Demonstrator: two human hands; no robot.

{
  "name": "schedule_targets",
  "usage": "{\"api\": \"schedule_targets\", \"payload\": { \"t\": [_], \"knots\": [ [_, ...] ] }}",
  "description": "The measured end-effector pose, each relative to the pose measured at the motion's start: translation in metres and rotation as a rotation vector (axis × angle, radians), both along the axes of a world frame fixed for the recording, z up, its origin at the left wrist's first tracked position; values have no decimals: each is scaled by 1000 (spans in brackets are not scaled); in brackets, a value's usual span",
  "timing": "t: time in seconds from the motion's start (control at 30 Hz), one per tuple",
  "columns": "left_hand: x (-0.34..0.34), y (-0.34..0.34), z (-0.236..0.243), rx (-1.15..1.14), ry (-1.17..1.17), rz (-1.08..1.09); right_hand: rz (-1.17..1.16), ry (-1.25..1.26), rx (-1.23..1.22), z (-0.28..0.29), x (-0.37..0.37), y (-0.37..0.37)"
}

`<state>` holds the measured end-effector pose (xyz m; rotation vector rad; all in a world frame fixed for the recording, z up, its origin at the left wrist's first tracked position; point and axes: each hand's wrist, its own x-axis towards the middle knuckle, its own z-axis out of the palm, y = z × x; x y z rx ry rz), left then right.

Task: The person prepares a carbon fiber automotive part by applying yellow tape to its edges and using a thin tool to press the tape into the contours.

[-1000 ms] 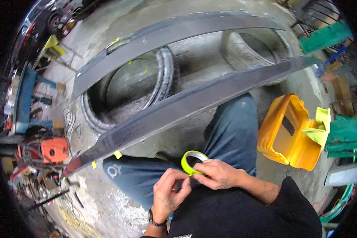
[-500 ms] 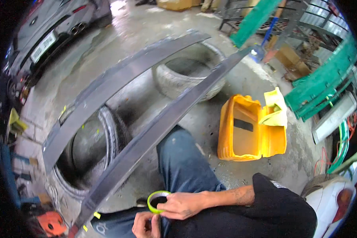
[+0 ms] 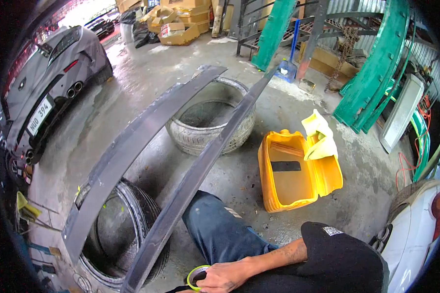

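My right hand [image 3: 225, 278] is closed round a roll of lime-green masking tape [image 3: 196, 276] at the bottom edge, fingers hooked over its rim. Only a sliver of my left hand [image 3: 185, 291] shows beneath the roll; its fingers are cut off by the frame. Beyond my bent knee, a long dark grey car trim panel [image 3: 200, 168] slants away from me. A second, wider grey panel [image 3: 132, 136] lies left of it. Both rest across two tires, one tire [image 3: 146, 210] nearer and one tire [image 3: 181, 132] farther off.
A cut-open yellow jug [image 3: 266, 180] holds cloudy liquid and a dark flat piece [image 3: 286, 166]; a yellow cloth [image 3: 320, 134] drapes its flap. Green panels [image 3: 371, 78] lean at the right. A grey car [image 3: 58, 73] stands far left, a white car [image 3: 415, 229] lower right. Cardboard boxes [image 3: 181, 34] sit behind.
The view has tilted up, showing more of the background. My hands sit lower in the picture, and the left has almost left it. The tape roll stays in my right hand.
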<state>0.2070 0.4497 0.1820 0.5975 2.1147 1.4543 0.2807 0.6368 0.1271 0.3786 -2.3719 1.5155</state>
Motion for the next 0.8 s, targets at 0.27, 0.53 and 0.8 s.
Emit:
{"api": "schedule_targets", "payload": {
  "t": [0.27, 0.53, 0.8],
  "knots": [
    [-2, -3, -9, -76, 43, 47, -115, 356, 282, -19, -2, -1],
    [-10, -5, -5, -160, 164, 42, -7, 319, 297, -43, -15, -13],
    [-8, -1, -15, -139, 22, 196, -67, 457, 342, -65, -38, -17]
  ]
}}
